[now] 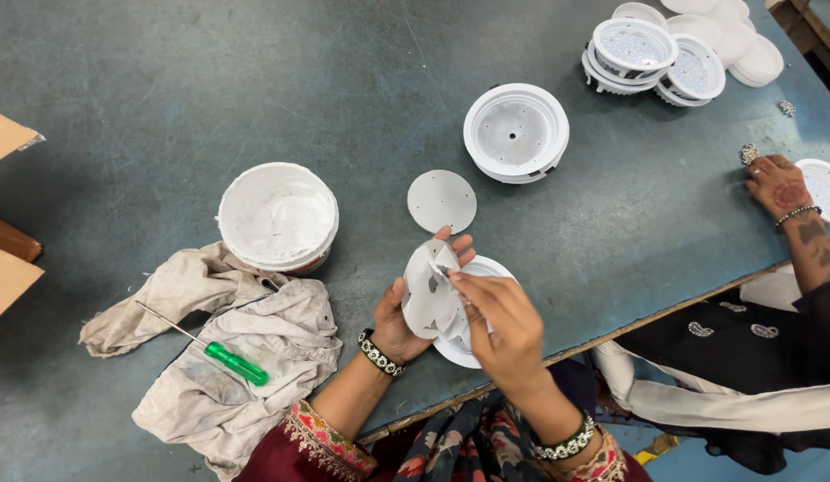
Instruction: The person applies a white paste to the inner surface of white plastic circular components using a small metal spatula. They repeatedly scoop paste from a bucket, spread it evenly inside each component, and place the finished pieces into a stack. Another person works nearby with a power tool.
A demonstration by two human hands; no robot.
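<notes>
From the head camera, your left hand [399, 314] cups a thin white film [428, 290], fingers curled around its left edge, while your right hand [502, 328] pinches the film's upper corner between thumb and fingertips, peeling it. Both hands hover just above a white round housing [486, 270] that lies on the bench [165, 89] at its near edge; the housing is your landmark. Just beyond the housing lies a flat grey disc [442, 201], and farther beyond, slightly right, sits an open white housing with a metal plate inside [516, 132]. Far beyond and to the right stands a cluster of stacked lamp housings [651, 55]. Left of the housing sits a white tub of paste [278, 217], and nearer you, left, a crumpled rag [245, 357] carries a green-handled screwdriver [228, 359]. Well to the right of the housing, another person's hand [779, 186] rests flat on the bench beside a lamp disc [825, 189].
</notes>
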